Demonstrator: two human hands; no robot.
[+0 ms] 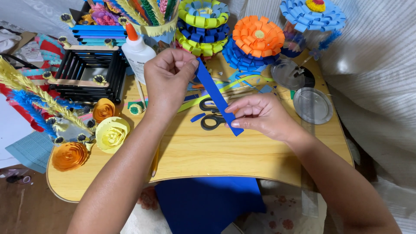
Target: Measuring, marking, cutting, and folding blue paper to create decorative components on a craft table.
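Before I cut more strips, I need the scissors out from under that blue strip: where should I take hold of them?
Judging by their pose, take the scissors by the black loop handles, coming from the near table edge. The handles lie flat and exposed beside the right hand; the blades are hidden under the blue strip.

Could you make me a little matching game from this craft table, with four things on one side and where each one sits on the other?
Things:
1. blue paper strip
2. scissors
3. glue bottle
4. yellow paper rose

Places:
A. standing at the table's back, orange cap up
B. lying flat under the strip
C. stretched between left hand and right hand
D. on the table's left side, beside orange roses

Pairs: 1-C, 2-B, 3-A, 4-D
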